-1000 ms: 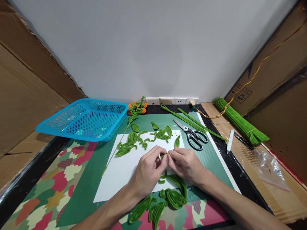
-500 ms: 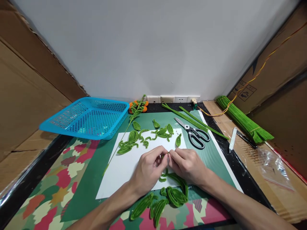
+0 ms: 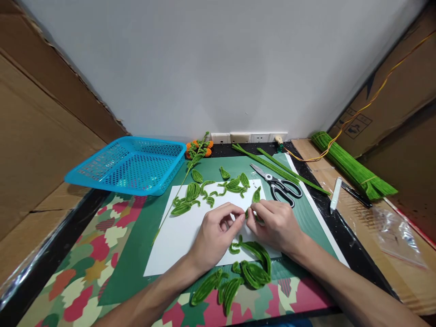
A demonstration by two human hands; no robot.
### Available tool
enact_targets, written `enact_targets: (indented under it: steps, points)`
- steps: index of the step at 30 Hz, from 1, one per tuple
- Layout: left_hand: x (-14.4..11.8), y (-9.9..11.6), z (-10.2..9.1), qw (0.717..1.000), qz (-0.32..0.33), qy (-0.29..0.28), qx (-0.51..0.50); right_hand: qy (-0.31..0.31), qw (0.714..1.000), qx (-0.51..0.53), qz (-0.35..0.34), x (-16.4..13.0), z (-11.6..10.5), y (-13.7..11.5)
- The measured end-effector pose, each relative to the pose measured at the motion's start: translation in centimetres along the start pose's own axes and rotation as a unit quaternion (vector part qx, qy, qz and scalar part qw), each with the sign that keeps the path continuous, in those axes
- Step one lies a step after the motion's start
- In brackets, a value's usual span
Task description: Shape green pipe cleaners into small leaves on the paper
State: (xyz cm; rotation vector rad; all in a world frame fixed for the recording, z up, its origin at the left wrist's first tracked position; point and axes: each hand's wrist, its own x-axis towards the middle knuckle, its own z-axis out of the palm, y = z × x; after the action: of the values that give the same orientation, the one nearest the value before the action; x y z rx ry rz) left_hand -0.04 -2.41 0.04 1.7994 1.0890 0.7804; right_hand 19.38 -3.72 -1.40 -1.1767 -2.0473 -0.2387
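Note:
Over the white paper [image 3: 177, 245], my left hand [image 3: 218, 234] is closed in a pinch of thumb and forefinger. My right hand [image 3: 275, 225] faces it, its fingers closed round a small green pipe cleaner piece [image 3: 247, 212] that shows between the two sets of fingertips. Fingers hide most of this piece. Just beyond the right hand lies a green pipe cleaner leaf [image 3: 256, 195]. Below both hands are more fuzzy leaves, among them a curved one [image 3: 260, 252], a rounded one [image 3: 255, 274] and a long one [image 3: 206, 287]. Several leaves [image 3: 193, 191] are grouped on the paper's far part.
Scissors [image 3: 281, 186] lie on the green mat [image 3: 126, 268], beside loose green pipe cleaners [image 3: 293, 170]. A blue basket [image 3: 156, 184] stands at back left, near an orange flower stem [image 3: 194, 159]. At right are a pipe cleaner bundle [image 3: 354, 165], white pen-like tool [image 3: 335, 195] and plastic bag [image 3: 398, 236].
The view has shifted slightly. My hands have moved a little away from me and right, with a small gap opening between their fingertips. The green piece now shows at the right fingertips.

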Motion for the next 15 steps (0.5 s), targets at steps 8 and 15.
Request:
enact_targets:
  steps: [8, 15]
  points:
    - [-0.24, 0.03, 0.00, 0.997, -0.042, -0.010, -0.060, -0.047, 0.994, 0.091, 0.025, -0.28, -0.11, -0.40]
    - [-0.25, -0.45, 0.12, 0.985, -0.070, -0.018, -0.158, -0.066, 0.968, 0.218, 0.109, -0.43, -0.09, -0.98]
